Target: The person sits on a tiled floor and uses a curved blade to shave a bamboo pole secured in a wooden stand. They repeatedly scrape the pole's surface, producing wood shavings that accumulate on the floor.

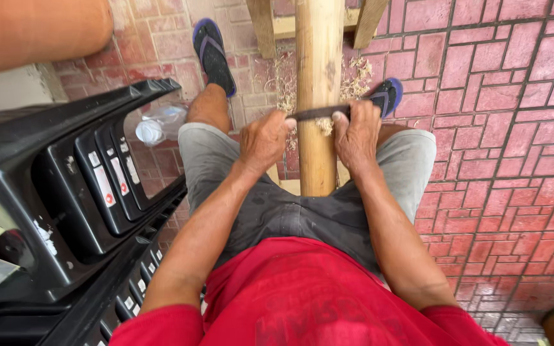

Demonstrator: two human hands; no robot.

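1. The left hand (262, 140) gripped one end of a dark blade (318, 113) — the right hand (356, 133) clamped the other.
2. The blade lay across a bamboo pole (318, 70) at centre frame, shavings (356, 72) scattered on the brick floor (508, 154).

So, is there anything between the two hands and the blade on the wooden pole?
Nothing visible. The left hand and the right hand each grip one end of the dark blade, which lies across the wooden pole. Only shavings sit under the blade, on the pole.
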